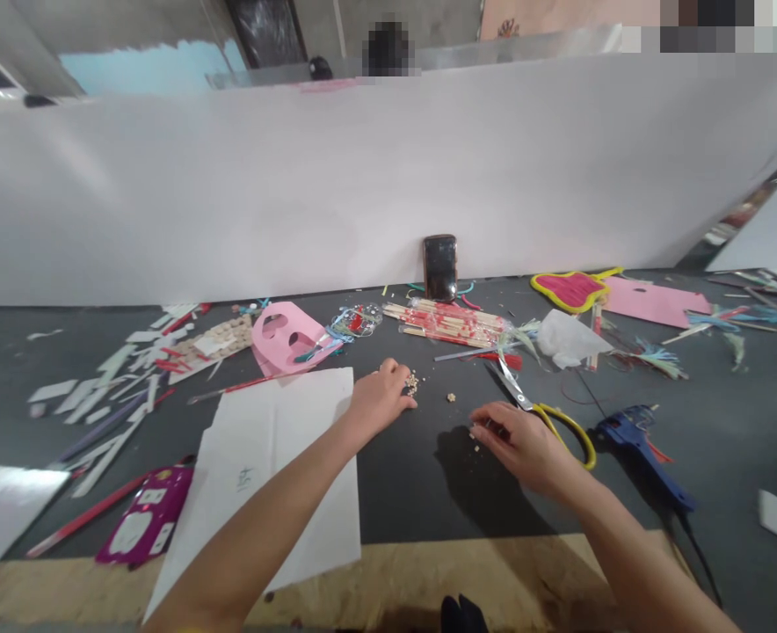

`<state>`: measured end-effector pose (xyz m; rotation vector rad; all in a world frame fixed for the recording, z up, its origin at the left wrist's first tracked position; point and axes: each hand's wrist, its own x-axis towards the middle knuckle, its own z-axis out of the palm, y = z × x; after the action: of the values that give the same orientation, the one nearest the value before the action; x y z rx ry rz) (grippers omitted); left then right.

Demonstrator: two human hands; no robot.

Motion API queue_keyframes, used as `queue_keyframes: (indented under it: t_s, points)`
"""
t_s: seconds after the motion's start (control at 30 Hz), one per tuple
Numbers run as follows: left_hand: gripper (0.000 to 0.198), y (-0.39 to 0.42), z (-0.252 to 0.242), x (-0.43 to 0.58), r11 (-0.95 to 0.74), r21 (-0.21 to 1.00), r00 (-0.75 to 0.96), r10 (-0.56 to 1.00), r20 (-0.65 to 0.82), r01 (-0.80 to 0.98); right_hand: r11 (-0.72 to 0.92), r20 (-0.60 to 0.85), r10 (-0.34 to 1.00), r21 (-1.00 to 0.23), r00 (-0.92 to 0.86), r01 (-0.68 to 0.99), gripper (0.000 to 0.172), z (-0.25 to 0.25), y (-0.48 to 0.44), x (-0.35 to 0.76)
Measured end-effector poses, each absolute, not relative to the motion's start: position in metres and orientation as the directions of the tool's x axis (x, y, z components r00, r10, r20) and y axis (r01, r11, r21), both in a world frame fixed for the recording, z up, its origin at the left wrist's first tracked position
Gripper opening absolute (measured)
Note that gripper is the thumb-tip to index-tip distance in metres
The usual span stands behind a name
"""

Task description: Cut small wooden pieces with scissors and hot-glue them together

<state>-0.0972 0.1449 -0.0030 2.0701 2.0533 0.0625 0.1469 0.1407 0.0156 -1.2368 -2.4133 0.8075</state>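
Observation:
My left hand (383, 393) rests on the dark tabletop beside a small heap of pale bits (413, 383). Its fingers are curved and the thumb stands apart from them. A little to the right lies a small pale cluster (451, 397). My right hand (517, 440) hovers low over the table with fingertips pinched together; what they hold, if anything, is too small to name. Just below those fingertips is a tiny pale bit (476, 449). Scissors with yellow handles (563, 424) lie close behind my right hand.
A blue glue gun (645, 448) with a cord lies at right. Paper (283, 466) lies under my left forearm. Behind are wrapped sticks (447, 323), a pink mask-like cutout (289, 338) and a phone (440, 266) leaning on a white partition (263, 193). Scraps (115, 400) cover the left.

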Motion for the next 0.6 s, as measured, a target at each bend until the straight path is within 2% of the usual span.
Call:
queue_keyframes:
  t_s: [0.3, 0.47, 0.6]
  points:
    - [0.035, 0.173, -0.005, -0.092, 0.048, 0.197, -0.025, 0.993, -0.117, 0.979, 0.428, 0.029, 0.849, -0.622, -0.527, 0.655, 0.020, 0.010, 0.116, 0.168]
    - [0.016, 0.171, 0.002, -0.097, 0.075, 0.230, -0.058, 0.995, -0.079, 0.970, 0.407, 0.051, 0.872, -0.631, -0.488, 0.661, 0.019, 0.006, 0.113, 0.181]
    - [0.020, 0.158, 0.013, -0.105, 0.081, 0.289, -0.071, 0.996, -0.045, 0.954, 0.365, 0.075, 0.910, -0.615, -0.409, 0.699, 0.023, 0.000, 0.112, 0.194]
